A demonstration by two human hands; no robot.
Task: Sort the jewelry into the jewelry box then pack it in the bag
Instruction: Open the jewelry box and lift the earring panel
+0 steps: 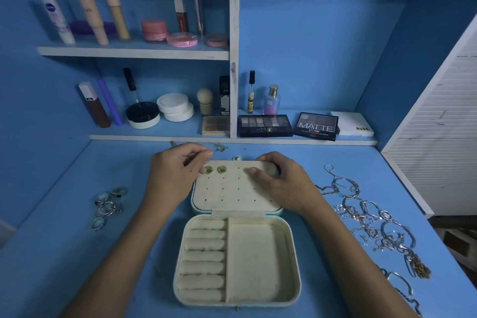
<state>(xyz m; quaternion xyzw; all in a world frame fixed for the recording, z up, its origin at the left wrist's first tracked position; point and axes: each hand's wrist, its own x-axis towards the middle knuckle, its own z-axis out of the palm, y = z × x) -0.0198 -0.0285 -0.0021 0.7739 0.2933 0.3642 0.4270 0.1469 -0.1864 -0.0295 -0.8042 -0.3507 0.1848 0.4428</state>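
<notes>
Two green earrings (215, 169) already sit side by side in the top row of holes on the lid panel, so I'm filling that perforated pad from its left corner across. My jewelry box (237, 261) lies flat open in the middle of the counter (64, 253), lid panel away from me, ring rolls and the plain tray nearer me, both still bare. My right hand (277, 183) rests on the lid's far right corner, fingers curled over its edge and thumb pressed on the pad, I'd say to keep the lid from rocking while I work. My left hand (178, 175) hovers at the lid's left edge, fingertips drawn together just beside the first earring; whether they pinch anything I cannot tell. Rings (108, 205) wait in a cluster to my left, chains and bangles (374, 224) sprawl to my right, each pile near its side of the box. No bag in sight yet.
</notes>
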